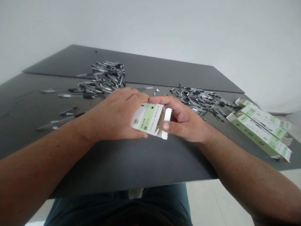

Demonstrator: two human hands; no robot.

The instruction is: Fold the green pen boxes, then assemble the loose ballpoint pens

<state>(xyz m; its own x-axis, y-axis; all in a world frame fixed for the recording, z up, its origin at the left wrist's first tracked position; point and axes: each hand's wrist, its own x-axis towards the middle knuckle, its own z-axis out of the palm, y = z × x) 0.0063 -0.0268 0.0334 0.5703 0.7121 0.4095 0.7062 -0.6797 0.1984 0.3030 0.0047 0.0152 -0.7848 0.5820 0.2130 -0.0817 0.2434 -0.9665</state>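
A small white and green pen box [150,119] is held above the near part of the table, its right end open with a white flap sticking out. My left hand [117,114] wraps over the box's left side from above, covering much of it. At the open end, my right hand [185,121] pinches the flap between thumb and fingers. The inside of the box shows only in part, so I cannot tell what it contains. Behind my hands lie a left pile of pens [103,81] and a right pile of pens [199,99].
Two more green and white pen boxes [258,128] lie at the table's right edge, flaps open. Loose pens [63,117] are scattered near my left forearm. Small pale pen parts [157,90] sit between the piles. The grey table [131,166] has a raised board [164,70] behind.
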